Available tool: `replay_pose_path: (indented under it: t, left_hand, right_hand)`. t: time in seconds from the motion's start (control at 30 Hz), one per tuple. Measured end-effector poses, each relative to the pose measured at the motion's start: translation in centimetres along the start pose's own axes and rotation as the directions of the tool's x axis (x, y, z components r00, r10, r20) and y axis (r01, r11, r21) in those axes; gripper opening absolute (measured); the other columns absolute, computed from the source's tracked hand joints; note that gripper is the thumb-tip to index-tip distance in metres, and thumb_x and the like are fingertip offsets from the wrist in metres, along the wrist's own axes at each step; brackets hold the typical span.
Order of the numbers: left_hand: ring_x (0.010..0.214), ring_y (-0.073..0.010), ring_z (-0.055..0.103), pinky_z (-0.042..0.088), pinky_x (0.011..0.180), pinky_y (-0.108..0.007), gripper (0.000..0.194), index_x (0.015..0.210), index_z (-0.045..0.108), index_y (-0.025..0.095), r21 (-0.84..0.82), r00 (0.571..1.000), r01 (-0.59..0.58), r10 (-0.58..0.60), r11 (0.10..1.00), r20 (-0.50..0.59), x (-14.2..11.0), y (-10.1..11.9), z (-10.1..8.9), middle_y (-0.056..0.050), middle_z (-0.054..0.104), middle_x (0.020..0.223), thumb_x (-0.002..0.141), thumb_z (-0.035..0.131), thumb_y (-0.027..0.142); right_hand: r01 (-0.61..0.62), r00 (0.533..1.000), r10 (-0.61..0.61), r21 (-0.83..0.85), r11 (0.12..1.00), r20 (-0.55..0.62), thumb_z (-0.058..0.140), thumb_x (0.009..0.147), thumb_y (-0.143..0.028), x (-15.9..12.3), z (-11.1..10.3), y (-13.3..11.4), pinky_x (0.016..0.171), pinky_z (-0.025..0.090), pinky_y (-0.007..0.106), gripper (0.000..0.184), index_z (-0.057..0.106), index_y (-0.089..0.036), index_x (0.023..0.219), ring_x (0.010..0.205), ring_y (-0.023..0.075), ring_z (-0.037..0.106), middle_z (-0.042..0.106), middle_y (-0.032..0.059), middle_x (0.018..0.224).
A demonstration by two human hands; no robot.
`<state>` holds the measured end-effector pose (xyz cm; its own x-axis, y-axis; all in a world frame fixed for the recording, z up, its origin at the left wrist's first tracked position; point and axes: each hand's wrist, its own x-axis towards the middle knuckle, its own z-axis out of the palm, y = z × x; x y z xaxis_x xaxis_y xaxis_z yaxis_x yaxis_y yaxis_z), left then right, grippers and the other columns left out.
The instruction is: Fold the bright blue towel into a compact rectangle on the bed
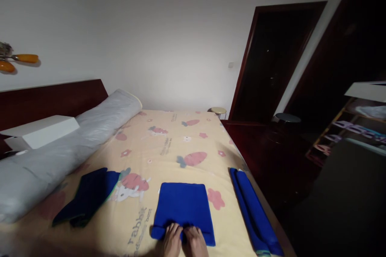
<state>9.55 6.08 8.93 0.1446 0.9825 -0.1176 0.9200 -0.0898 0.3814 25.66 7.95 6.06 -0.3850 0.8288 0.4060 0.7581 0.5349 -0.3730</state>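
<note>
Bed: printed cover.
Blue cloth: extends ahead of you—near fold crosswise.
Left hand, right hand: equally near—fingers curled over fold, pinch unclear.

Bedroom in a home: bed under a carrot-and-rabbit print sheet, dark wood headboard at left, orange-shaded wall lamp above; dark door, round stools, loaded shoe rack at right
</note>
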Motion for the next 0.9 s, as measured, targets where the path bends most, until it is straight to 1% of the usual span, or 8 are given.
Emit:
replay_pose_path:
  t: [0.17, 0.3, 0.37, 0.5, 0.57, 0.77, 0.83, 0.9]
  left_hand:
    - [0.124, -0.017, 0.058, 0.048, 0.104, -0.034, 0.044, 0.131, 0.058, 0.033, 0.119, 0.967, -0.056, 0.083, 0.991, -0.241, -0.5, -6.0, 0.2, -0.001, 0.063, 0.136, 0.094, 0.035, 0.026]
    - [0.122, -0.0198, 0.059, 0.051, 0.098, -0.037, 0.043, 0.129, 0.06, 0.035, 0.268, 0.901, -0.026, 0.139, 0.963, -0.411, -1.4, -11.0, 0.3, 0.0, 0.066, 0.133, 0.091, 0.044, 0.024]
    - [0.124, -0.0209, 0.058, 0.05, 0.098, -0.038, 0.05, 0.13, 0.059, 0.034, 0.297, 0.885, -0.009, 0.146, 0.955, -0.441, -1.1, -10.4, 1.1, 0.0, 0.065, 0.133, 0.086, 0.043, 0.016]
    - [0.127, -0.0153, 0.056, 0.047, 0.103, -0.03, 0.067, 0.144, 0.041, 0.033, 0.303, 0.872, -0.216, 0.323, 0.928, -0.368, 0.6, -5.4, 3.0, 0.003, 0.058, 0.142, 0.082, 0.04, 0.009]
    - [0.128, -0.013, 0.055, 0.047, 0.102, -0.027, 0.065, 0.149, 0.031, 0.032, 0.327, 0.851, -0.263, 0.378, 0.908, -0.365, 1.1, -4.4, 3.1, 0.003, 0.054, 0.145, 0.087, 0.04, 0.014]
    - [0.128, -0.0179, 0.056, 0.047, 0.099, -0.036, 0.057, 0.149, 0.026, 0.033, 0.422, 0.8, 0.001, 0.252, 0.907, -0.544, -0.4, -10.2, 0.5, -0.001, 0.054, 0.145, 0.094, 0.042, 0.03]
    - [0.129, -0.0197, 0.055, 0.045, 0.101, -0.039, 0.057, 0.149, 0.027, 0.032, 0.432, 0.768, 0.036, 0.252, 0.901, -0.589, -0.7, -10.6, 0.3, -0.002, 0.054, 0.145, 0.094, 0.042, 0.028]
    - [0.13, -0.0178, 0.054, 0.045, 0.102, -0.036, 0.059, 0.149, 0.028, 0.03, 0.458, 0.766, -0.072, 0.343, 0.886, -0.543, -0.3, -8.9, 0.7, -0.002, 0.054, 0.145, 0.092, 0.039, 0.02]
  right_hand:
    - [0.101, 0.989, -0.117, -0.156, 0.983, -0.095, 0.052, 0.077, -0.014, -1.3, 0.5, 4.7, 0.094, 0.045, 0.031, 0.047, 0.064, -0.029, 0.12, 0.111, 0.0192, 0.065, 0.069, -0.0013, 0.124]
    - [-0.07, 0.977, 0.013, -0.263, 0.962, -0.214, 0.047, 0.09, -0.028, -2.9, -0.1, 7.4, 0.095, 0.048, 0.04, 0.04, 0.06, -0.028, 0.128, 0.119, 0.025, 0.062, 0.063, 0.005, 0.132]
    - [-0.095, 0.975, 0.04, -0.249, 0.964, -0.218, 0.044, 0.093, -0.031, -2.7, 0.3, 5.9, 0.096, 0.049, 0.041, 0.041, 0.058, -0.027, 0.131, 0.122, 0.0258, 0.06, 0.06, 0.0063, 0.136]
    - [0.164, 0.985, -0.168, -0.089, 0.982, -0.041, 0.044, 0.095, -0.034, -0.6, 1.7, 1.3, 0.096, 0.051, 0.031, 0.043, 0.051, -0.031, 0.138, 0.12, 0.0191, 0.06, 0.06, 0.0005, 0.135]
    - [0.166, 0.986, -0.165, -0.049, 0.985, 0.015, 0.045, 0.096, -0.039, 0.0, 1.6, 1.0, 0.097, 0.051, 0.032, 0.044, 0.049, -0.032, 0.139, 0.121, 0.0192, 0.06, 0.06, -0.0004, 0.136]
    - [-0.233, 0.972, 0.237, -0.186, 0.954, -0.002, 0.04, 0.096, -0.043, -1.3, -2.4, 6.9, 0.103, 0.047, 0.052, 0.044, 0.055, -0.028, 0.135, 0.132, 0.0302, 0.049, 0.053, 0.0053, 0.142]
    - [-0.268, 0.96, 0.279, -0.191, 0.944, 0.03, 0.038, 0.097, -0.043, -1.2, -3.0, 6.9, 0.106, 0.044, 0.053, 0.046, 0.052, -0.026, 0.138, 0.135, 0.0303, 0.045, 0.046, 0.0069, 0.146]
    - [-0.192, 0.97, 0.209, -0.132, 0.972, 0.124, 0.036, 0.097, -0.038, -0.4, -2.6, 5.0, 0.108, 0.042, 0.05, 0.047, 0.047, -0.026, 0.141, 0.137, 0.028, 0.042, 0.04, 0.0074, 0.15]
